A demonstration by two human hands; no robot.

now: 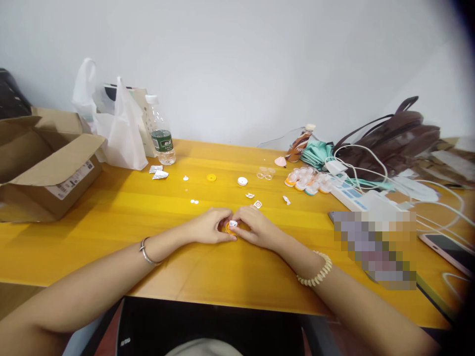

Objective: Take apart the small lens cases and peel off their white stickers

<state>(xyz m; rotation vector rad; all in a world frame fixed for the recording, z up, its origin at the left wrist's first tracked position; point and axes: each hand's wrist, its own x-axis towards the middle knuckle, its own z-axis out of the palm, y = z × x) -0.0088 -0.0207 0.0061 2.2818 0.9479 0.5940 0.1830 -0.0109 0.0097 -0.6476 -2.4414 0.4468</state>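
Near the middle of the table, my left hand [210, 226] curls round a small orange round part [227, 229], thumb and fingers closed on its side. My right hand [258, 227] meets it from the other side and pinches a small white piece [233, 224] at the orange part. Whether the white piece sits inside it I cannot tell. Beyond the hands lie two white openwork pieces, one a lattice piece [257, 203], a white disc [242, 181], a yellow disc [211, 177], a small white knob-like piece [185, 178] and small white dots [195, 201].
Clear rings [264, 175] and a cluster of small round cases [306, 181] lie at back right, beside a power strip [356, 198] and tangled cables. A water bottle [162, 141], plastic bag [124, 131] and cardboard box [70, 173] stand left. A phone [451, 252] lies far right.
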